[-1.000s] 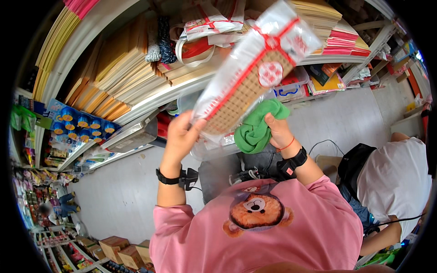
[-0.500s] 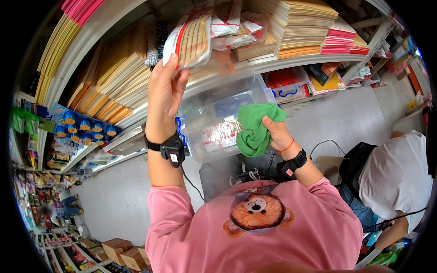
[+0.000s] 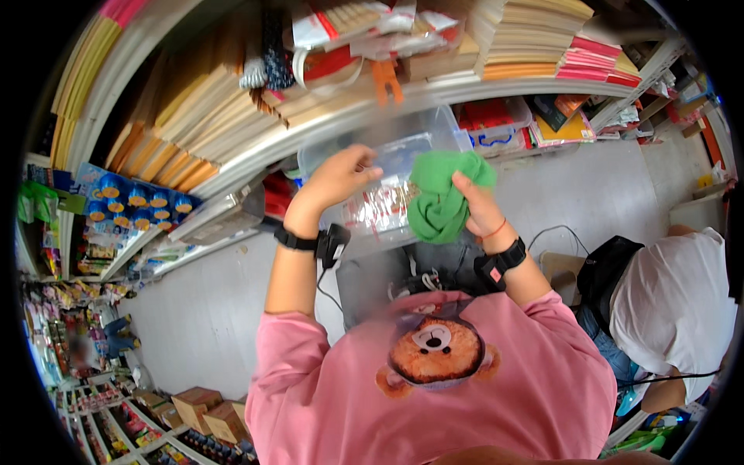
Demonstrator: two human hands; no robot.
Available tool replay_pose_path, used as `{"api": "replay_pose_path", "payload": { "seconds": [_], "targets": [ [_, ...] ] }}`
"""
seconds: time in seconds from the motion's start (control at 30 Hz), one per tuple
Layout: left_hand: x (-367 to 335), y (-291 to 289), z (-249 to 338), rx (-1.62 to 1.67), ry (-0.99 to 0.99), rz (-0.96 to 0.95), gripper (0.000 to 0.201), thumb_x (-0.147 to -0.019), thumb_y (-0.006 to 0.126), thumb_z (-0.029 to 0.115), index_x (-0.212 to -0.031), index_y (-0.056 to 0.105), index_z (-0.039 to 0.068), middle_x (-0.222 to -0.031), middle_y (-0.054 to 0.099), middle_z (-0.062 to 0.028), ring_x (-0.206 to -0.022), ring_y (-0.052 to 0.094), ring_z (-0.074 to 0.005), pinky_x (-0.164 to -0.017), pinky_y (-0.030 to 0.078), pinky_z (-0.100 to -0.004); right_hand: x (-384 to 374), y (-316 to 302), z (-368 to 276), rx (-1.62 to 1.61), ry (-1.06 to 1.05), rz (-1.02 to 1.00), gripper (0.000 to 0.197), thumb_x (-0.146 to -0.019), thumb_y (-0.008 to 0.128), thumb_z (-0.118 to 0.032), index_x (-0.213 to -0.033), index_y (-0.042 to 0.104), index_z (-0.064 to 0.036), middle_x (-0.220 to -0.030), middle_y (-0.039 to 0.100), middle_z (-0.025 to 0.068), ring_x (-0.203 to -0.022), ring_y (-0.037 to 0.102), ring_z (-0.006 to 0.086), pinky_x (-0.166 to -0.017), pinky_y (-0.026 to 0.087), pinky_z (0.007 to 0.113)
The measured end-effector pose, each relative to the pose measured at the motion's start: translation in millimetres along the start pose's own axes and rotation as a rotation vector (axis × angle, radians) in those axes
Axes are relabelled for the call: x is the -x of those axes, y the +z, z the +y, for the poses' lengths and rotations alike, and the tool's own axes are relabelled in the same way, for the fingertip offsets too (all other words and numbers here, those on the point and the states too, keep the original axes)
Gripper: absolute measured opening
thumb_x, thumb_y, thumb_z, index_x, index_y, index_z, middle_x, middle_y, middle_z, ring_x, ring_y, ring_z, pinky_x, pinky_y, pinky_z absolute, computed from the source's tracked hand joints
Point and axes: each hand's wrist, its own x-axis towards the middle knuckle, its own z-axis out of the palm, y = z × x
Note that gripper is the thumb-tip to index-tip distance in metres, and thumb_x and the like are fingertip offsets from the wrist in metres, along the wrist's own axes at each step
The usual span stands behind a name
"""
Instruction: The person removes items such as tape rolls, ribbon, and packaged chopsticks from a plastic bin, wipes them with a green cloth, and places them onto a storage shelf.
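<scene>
My right hand grips a bunched green cloth above the right side of a clear plastic bin. My left hand hovers over the bin's left side with its fingers loosely bent and a little apart, nothing visible in them. Inside the bin lie clear packets with red and white print. On the shelf beyond, a flat red-and-white packet rests with other packets, beside a white-rimmed red thing that I cannot make out.
Stacks of brown envelopes fill the shelf. An orange clip-like piece hangs at its edge. A lidded plastic box stands on the lower right. To my right sits a person in a white shirt. Cardboard boxes stand behind left.
My left hand has let go of the red-and-white packet at the shelf and come down over the bin. The right hand keeps hold of the green cloth. The view has shifted slightly.
</scene>
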Motion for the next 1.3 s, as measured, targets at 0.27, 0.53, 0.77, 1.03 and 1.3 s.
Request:
{"api": "replay_pose_path", "payload": {
  "seconds": [0.27, 0.53, 0.77, 1.03, 1.3],
  "targets": [
    [-3, 44, -24, -0.609, -0.342, -0.420, 0.048, -0.067, 0.078, 0.031, -0.102, 0.064, 0.000, -0.101, 0.065, -0.0214, -0.096, 0.063, -0.0354, -0.081, 0.050, -0.0419, -1, -2, -3, -0.021, -0.002, -0.014, 0.039, -0.091, 0.061, -0.021, -0.123, 0.051, -0.0015, -0.116, 0.060, 0.0095, -0.103, 0.060, 0.0211, -0.088, 0.051, 0.036],
    [5, 22, -53, -0.555, -0.189, -0.331, 0.025, -0.077, 0.065, 0.024, -0.096, 0.066, 0.009, -0.095, 0.065, -0.0191, -0.090, 0.061, -0.0373, -0.075, 0.050, -0.0434, -1, 2, -7, -0.017, -0.016, -0.001, 0.033, -0.091, 0.059, -0.015, -0.121, 0.052, -0.0030, -0.114, 0.059, 0.0091, -0.102, 0.060, 0.0204, -0.087, 0.052, 0.037],
    [52, -44, 32, -0.285, -0.212, 0.140, 0.026, -0.086, 0.063, 0.026, -0.097, 0.061, 0.002, -0.081, 0.059, -0.0178, -0.072, 0.058, -0.0300, -0.067, 0.046, -0.0356, -3, 7, -6, -0.049, -0.043, 0.059, 0.031, -0.092, 0.057, -0.011, -0.121, 0.052, -0.0034, -0.112, 0.060, 0.0068, -0.099, 0.060, 0.0189, -0.084, 0.051, 0.034],
    [89, -3, 32, 0.321, -0.220, 0.037, 0.029, -0.081, 0.072, 0.017, -0.103, 0.062, 0.000, -0.090, 0.063, -0.0071, -0.082, 0.057, -0.0127, -0.074, 0.047, -0.0272, -12, 29, 2, 0.167, -0.163, 0.089, 0.031, -0.090, 0.059, -0.005, -0.119, 0.052, -0.0022, -0.109, 0.060, 0.0066, -0.097, 0.061, 0.0168, -0.082, 0.052, 0.032],
    [92, 19, 21, 0.700, -0.204, 0.004, 0.033, -0.089, 0.062, 0.010, -0.120, 0.055, -0.002, -0.101, 0.062, -0.0031, -0.089, 0.056, -0.0080, -0.078, 0.047, -0.0239, 7, 69, 2, 0.922, -0.064, -0.367, 0.029, -0.083, 0.070, -0.008, -0.108, 0.056, -0.0029, -0.102, 0.059, 0.0046, -0.093, 0.056, 0.0116, -0.080, 0.049, 0.029]
  ]
}}
